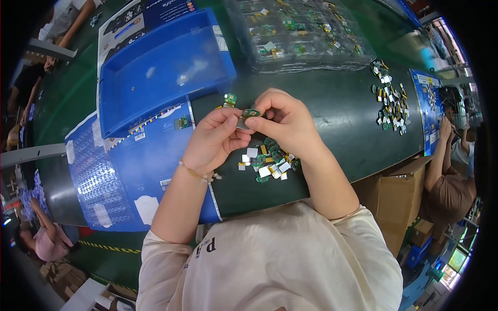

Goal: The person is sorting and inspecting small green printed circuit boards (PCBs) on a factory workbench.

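Between my two hands, above the dark green table, is a small green circuit board (251, 112) with a silver-grey piece at its lower left. My left hand (220, 132) pinches the silver-grey side between thumb and fingers. From the other side, my right hand (282, 122) grips the green edge with thumb and bent forefinger. Just below my hands lies a loose pile of small circuit boards (268, 161) with silver and yellow pieces. Another green board (230, 98) rests just beyond my left fingers, and one more (182, 122) lies to the left on the blue sheet.
A blue plastic bin (166, 72) stands at the far left, beside a clear blister tray (98, 171). Stacked clear trays (306, 33) holding boards sit at the back. A second board pile (392, 101) lies to the right, near a cardboard box (397, 202). Other people work around the tables.
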Available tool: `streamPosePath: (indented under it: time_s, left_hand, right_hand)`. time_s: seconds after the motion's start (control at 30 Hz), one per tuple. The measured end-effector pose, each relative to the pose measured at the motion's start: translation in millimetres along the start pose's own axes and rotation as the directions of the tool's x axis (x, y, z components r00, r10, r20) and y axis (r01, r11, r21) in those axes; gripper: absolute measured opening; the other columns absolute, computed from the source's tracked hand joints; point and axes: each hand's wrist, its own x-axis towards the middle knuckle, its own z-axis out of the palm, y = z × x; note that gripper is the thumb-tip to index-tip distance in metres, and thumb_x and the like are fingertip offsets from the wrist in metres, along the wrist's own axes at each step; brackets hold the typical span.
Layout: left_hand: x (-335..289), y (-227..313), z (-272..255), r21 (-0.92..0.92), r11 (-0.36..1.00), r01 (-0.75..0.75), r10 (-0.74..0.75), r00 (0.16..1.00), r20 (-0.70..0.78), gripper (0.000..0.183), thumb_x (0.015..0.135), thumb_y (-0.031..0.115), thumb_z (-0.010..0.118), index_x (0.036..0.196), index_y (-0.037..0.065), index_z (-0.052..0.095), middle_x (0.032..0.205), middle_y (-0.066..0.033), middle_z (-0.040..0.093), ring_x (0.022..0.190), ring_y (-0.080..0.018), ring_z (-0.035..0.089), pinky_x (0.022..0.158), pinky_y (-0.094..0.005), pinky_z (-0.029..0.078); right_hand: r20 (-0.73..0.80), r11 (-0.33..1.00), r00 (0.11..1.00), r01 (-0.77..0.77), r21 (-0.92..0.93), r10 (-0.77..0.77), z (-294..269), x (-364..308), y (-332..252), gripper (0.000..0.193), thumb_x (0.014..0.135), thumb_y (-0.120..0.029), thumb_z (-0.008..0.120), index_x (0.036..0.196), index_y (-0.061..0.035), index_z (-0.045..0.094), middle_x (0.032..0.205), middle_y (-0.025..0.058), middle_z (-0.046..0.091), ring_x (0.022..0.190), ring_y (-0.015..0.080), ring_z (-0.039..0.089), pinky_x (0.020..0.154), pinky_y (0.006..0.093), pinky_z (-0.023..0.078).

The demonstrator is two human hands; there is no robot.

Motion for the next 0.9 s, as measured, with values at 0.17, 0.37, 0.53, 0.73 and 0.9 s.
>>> streamPosePath:
  time_s: [0.17,0.37,0.53,0.73,0.9]
  left_hand:
    - [0.9,1.5,4.5,0.03,0.999,-0.01,0.011,1.0,-0.016,0.02,0.097,0.014,0.05,0.111,0.002,0.058,0.092,-0.0089,0.066,0.08,-0.0154,0.067,0.071,-0.0274,0.059]
    - [0.5,1.7,5.7,0.049,0.999,-0.017,0.018,1.0,-0.023,0.021,0.097,0.015,0.05,0.111,0.002,0.059,0.091,-0.0086,0.067,0.078,-0.0136,0.067,0.07,-0.0255,0.058]
    - [0.6,1.2,7.2,0.085,0.995,-0.043,0.046,0.998,-0.033,0.022,0.097,0.017,0.051,0.112,0.001,0.059,0.091,-0.0093,0.067,0.077,-0.0129,0.067,0.07,-0.0245,0.057]
    - [1.4,0.0,7.6,0.119,0.992,-0.046,0.054,0.996,-0.071,0.023,0.097,0.017,0.052,0.111,0.002,0.059,0.092,-0.0095,0.068,0.077,-0.0125,0.066,0.069,-0.0235,0.056]
    - [2.4,0.0,7.9,0.151,0.988,-0.028,0.047,0.991,-0.126,0.023,0.096,0.017,0.053,0.111,0.002,0.059,0.092,-0.0091,0.068,0.077,-0.0121,0.066,0.069,-0.0232,0.056]
  right_hand:
    - [0.006,0.999,1.0,0.03,0.044,-0.03,-0.2,-0.2,-1.4,0.017,0.073,-0.011,0.077,0.076,-0.0057,0.061,0.085,-0.0001,0.054,0.073,0.0097,0.045,0.064,0.0229,0.038]
    - [0.015,0.999,0.999,0.044,0.032,-0.045,-0.5,-0.8,-2.1,0.016,0.073,-0.01,0.076,0.077,-0.0056,0.061,0.088,0.001,0.055,0.077,0.011,0.049,0.066,0.0234,0.039]
    - [0.011,0.999,0.999,0.033,0.024,-0.033,-0.6,-0.8,-2.6,0.016,0.073,-0.01,0.076,0.077,-0.0057,0.062,0.088,0.0016,0.056,0.079,0.0115,0.051,0.066,0.0234,0.04]
    - [-0.003,0.995,0.998,0.065,-0.077,-0.065,-1.4,0.4,-4.3,0.015,0.073,-0.011,0.076,0.077,-0.0056,0.063,0.086,0.0017,0.057,0.079,0.0125,0.053,0.065,0.0243,0.041]
    - [-0.023,0.985,0.996,0.082,-0.149,-0.087,-0.8,1.3,-7.0,0.015,0.072,-0.011,0.077,0.076,-0.0056,0.063,0.085,0.0015,0.058,0.077,0.0131,0.055,0.064,0.0249,0.042]
